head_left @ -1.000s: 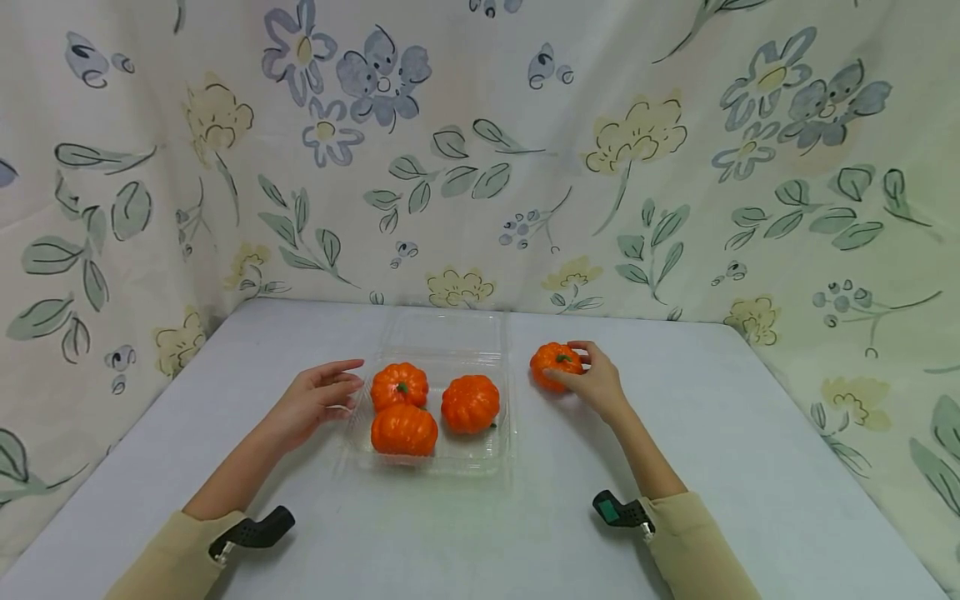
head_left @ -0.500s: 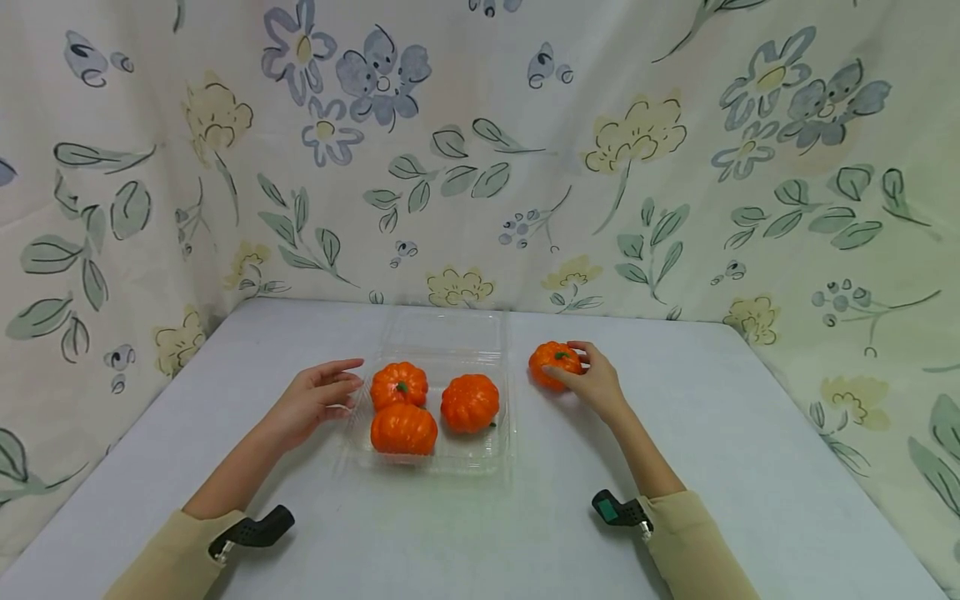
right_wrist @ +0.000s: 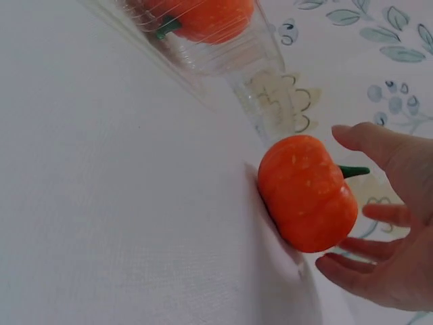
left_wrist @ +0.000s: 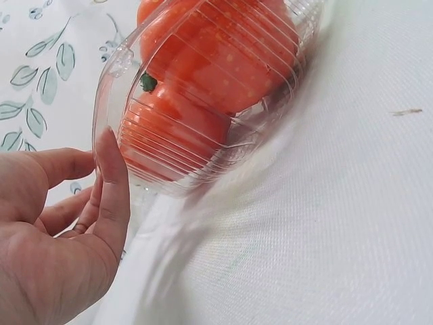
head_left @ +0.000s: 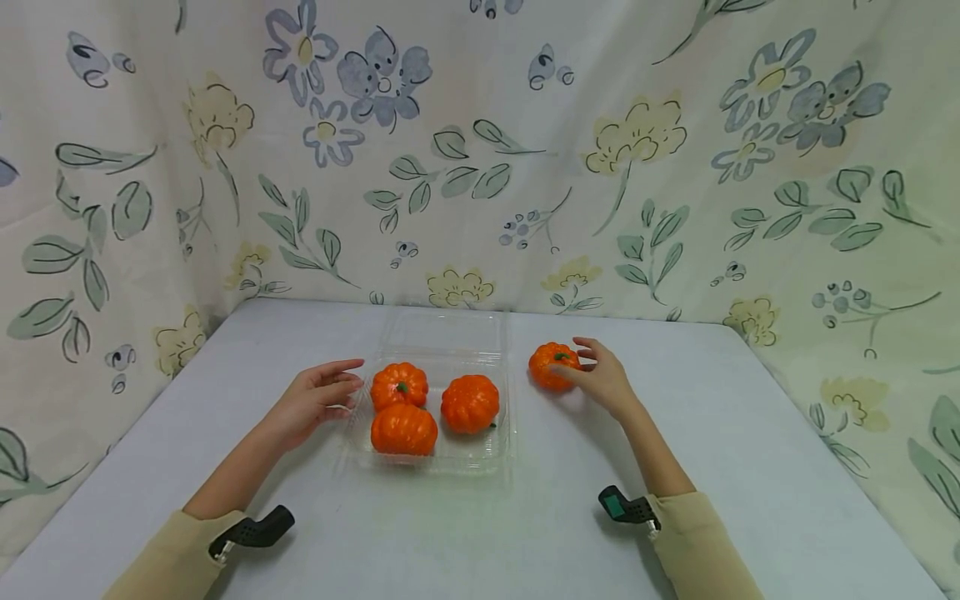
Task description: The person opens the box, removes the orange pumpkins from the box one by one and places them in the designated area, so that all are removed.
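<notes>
In the head view, a small orange pumpkin (head_left: 553,367) sits on the table to the right of a clear plastic clamshell box (head_left: 468,460). My right hand (head_left: 603,382) is beside that pumpkin with loosely spread fingers; the right wrist view shows a gap between thumb and pumpkin (right_wrist: 306,193), whose green stem points toward the hand. Inside the box are three more pumpkins: one at the back left (head_left: 399,386), one at the front left (head_left: 404,430), one on the right (head_left: 470,404). The fingertips of my left hand (left_wrist: 64,230) touch the box's left rim, fingers lightly bent.
The box's lid (head_left: 444,332) lies folded back toward the rear. A white cloth covers the table (head_left: 480,542), and a flowered curtain (head_left: 480,233) hangs behind it. Each wrist carries a black camera mount, the left one (head_left: 255,530) and the right one (head_left: 628,507).
My right hand has loosened from the pumpkin and drawn slightly right, its fingers spreading. That pumpkin stays where it was. The left hand and the box have not moved.
</notes>
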Motion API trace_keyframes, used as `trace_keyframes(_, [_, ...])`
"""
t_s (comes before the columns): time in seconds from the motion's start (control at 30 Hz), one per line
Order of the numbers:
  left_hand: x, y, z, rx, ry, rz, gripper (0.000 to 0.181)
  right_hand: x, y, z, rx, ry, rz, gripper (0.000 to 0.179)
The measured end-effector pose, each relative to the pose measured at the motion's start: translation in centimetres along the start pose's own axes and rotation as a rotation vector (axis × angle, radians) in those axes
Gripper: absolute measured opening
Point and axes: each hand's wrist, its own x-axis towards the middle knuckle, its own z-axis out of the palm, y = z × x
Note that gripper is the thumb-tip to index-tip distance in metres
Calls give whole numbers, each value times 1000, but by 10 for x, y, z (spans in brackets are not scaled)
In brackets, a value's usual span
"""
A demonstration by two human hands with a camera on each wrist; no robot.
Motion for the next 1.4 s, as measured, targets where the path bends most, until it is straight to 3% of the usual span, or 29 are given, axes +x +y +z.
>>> trace_keyframes(0.7, [-1,1,0,-3,6,-1,62,-17,-33,-21,-146,25,-134,65])
trace_keyframes(1.07, [0,0,0,6,-2,3,62,-30,-55,-13,-103,51,-259,58])
trace_keyframes(1.4, [1,-1,0,6,5,-3,62,-38,-66,6,-53,21,-287,57])
